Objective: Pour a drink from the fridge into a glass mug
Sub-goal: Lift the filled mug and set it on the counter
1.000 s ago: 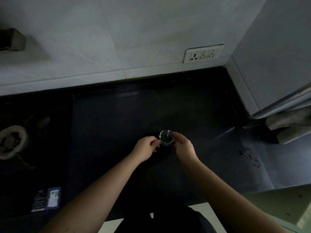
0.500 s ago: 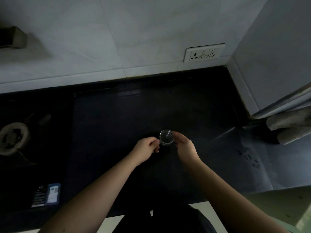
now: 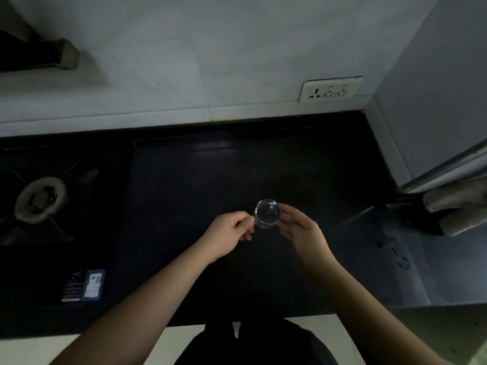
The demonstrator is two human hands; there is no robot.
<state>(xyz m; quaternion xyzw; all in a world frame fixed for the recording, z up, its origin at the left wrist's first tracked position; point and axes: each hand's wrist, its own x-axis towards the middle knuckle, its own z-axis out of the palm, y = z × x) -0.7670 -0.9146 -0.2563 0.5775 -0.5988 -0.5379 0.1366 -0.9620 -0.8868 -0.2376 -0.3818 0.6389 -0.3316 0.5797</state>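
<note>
A small clear glass mug [image 3: 267,213] stands upright on the dark counter [image 3: 200,185], seen from above and empty. My left hand [image 3: 228,237] pinches its handle on the left side. My right hand [image 3: 300,233] cups the mug's right wall with its fingertips. No drink container is in view. The grey fridge [image 3: 437,96] rises at the right edge of the counter.
A gas stove burner [image 3: 39,198] sits at the left, with a labelled sticker [image 3: 84,285] at the stove's front. A wall socket [image 3: 329,89] is on the tiled wall behind. A folded grey cloth [image 3: 456,209] lies at the right, below the fridge.
Both hands stay on the mug at the same spot. The camera has tipped slightly, so the stove and the wall shifted a little in the frame.
</note>
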